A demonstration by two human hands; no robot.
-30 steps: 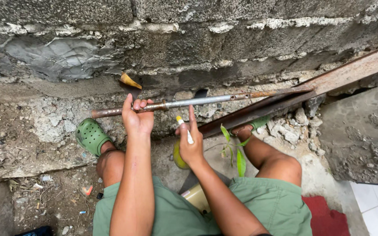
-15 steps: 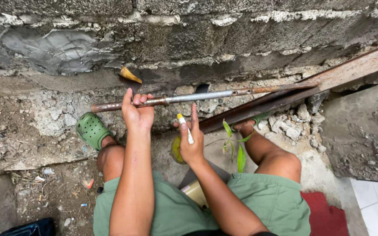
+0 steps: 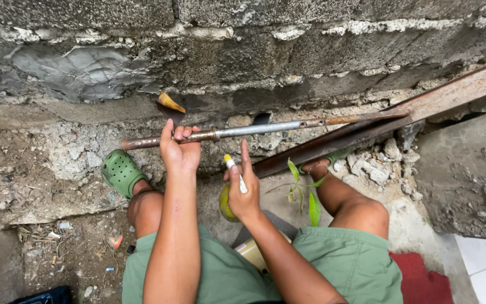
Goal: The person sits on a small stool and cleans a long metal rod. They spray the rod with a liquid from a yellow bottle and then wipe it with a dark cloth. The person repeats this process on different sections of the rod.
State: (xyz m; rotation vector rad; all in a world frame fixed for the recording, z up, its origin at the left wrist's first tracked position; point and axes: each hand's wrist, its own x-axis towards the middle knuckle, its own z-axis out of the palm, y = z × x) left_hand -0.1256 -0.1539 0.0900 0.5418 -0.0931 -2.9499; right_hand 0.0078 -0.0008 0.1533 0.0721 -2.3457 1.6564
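Note:
My left hand (image 3: 179,151) grips a long rusty metal rod (image 3: 265,128) near its left end and holds it level in front of a rough block wall (image 3: 243,50). My right hand (image 3: 243,191) is below the rod, shut on a thin white marker with a yellow tip (image 3: 233,170). A yellow-green round object (image 3: 225,205) shows just behind that hand, partly hidden. I sit low with my knees apart, in green shorts (image 3: 344,264) and green clogs (image 3: 120,172).
A rusty steel angle bar (image 3: 400,115) slants from the right edge down toward my right foot. A small green plant (image 3: 305,194) grows between my legs. Broken rubble (image 3: 378,166) lies at right, a red mat (image 3: 423,281) and white tile at lower right.
The view has shifted slightly and my left hand has moved a little along the rod. My right hand keeps the marker at about the same place below it.

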